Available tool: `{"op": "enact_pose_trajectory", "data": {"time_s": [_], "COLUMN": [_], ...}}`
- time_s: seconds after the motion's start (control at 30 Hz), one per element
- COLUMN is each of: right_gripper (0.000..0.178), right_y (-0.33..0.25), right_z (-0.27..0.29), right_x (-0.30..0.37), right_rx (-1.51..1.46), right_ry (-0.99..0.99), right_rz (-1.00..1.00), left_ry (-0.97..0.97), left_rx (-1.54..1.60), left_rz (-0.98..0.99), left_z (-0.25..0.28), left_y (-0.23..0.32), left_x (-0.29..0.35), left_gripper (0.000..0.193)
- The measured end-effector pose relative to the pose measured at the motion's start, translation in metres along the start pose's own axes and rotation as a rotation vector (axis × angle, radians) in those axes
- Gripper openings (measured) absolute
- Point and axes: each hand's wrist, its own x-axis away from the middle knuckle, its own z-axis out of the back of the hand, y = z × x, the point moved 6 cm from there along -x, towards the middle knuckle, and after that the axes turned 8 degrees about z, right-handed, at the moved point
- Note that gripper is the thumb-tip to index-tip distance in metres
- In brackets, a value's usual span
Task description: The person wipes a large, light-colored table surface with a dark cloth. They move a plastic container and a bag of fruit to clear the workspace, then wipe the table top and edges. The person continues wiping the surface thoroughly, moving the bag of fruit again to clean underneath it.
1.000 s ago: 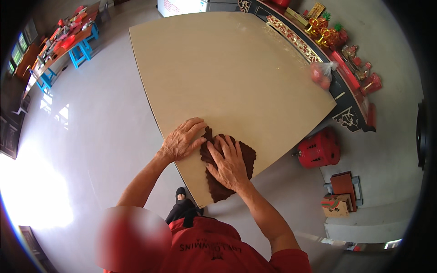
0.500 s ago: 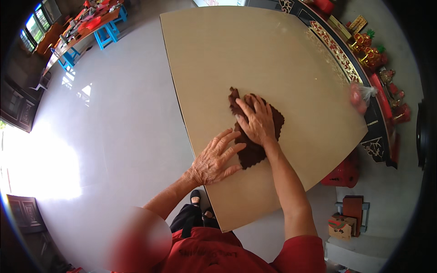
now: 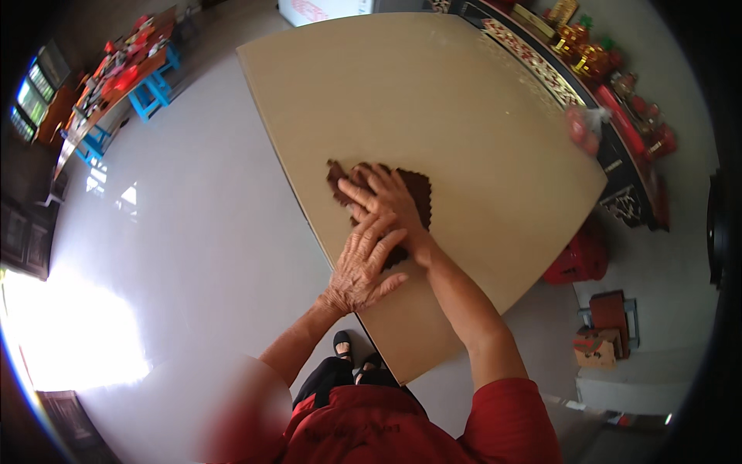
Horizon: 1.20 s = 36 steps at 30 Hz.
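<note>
1. The brown cloth (image 3: 402, 197) is lying flat on the beige table (image 3: 464, 116), near the table's left edge, with jagged, zigzag-cut borders and a soft, matte look.
2. The right hand (image 3: 386, 199) is pressing down on the middle of the cloth, palm down, its fingers (image 3: 357, 189) stretched out and spread toward the left, gripping nothing.
3. The left hand (image 3: 362, 264) is lying palm down just below the right one, its fingers overlapping the lower part of the cloth and touching the right wrist; they are extended and released, not clenched.
4. Both forearms are coming in from the lower edge, the right one bare below a red sleeve (image 3: 506, 421).
5. The table top is smooth, plain and pale, with a curved near edge over a glossy grey floor (image 3: 193, 232).
6. A red plastic stool (image 3: 576, 259) is standing under the table's right corner.
7. A small cardboard box (image 3: 595, 348) is sitting on the floor further right.
8. A blue stool (image 3: 153, 91) is standing by a cluttered wooden table (image 3: 116, 77) at the upper left.
</note>
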Motion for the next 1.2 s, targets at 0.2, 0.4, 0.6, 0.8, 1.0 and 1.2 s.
{"op": "enact_pose_trajectory", "data": {"time_s": [0.2, 0.4, 0.6, 0.8, 1.0, 1.2], "right_gripper": [0.048, 0.05, 0.054, 0.059, 0.062, 0.063], "right_y": [-0.07, -0.109, -0.058, 0.05, 0.119, 0.198], "right_z": [0.05, 0.103, 0.102, 0.065, 0.063, 0.065], "right_x": [0.075, 0.126, 0.136, 0.139, 0.1, 0.07], "right_rx": [-0.043, -0.066, -0.007, -0.227, -0.269, -0.006], "right_ry": [-0.183, -0.215, -0.193, -0.192, -0.214, -0.179], "right_rz": [-0.078, -0.113, -0.104, -0.129, -0.191, -0.209], "left_ry": [-0.022, -0.075, -0.124, -0.148, -0.2, -0.168], "left_rx": [0.011, 0.017, -0.018, -0.157, -0.329, -0.458], "left_rz": [0.021, 0.055, 0.101, 0.123, 0.202, 0.313], "left_z": [-0.003, -0.004, -0.008, -0.01, -0.012, -0.023], "left_y": [-0.003, -0.002, -0.002, 0.003, 0.004, 0.028], "left_x": [-0.001, 0.002, 0.002, -0.001, 0.0, -0.003], "left_gripper": [0.076, 0.071, 0.066, 0.063, 0.065, 0.066]}}
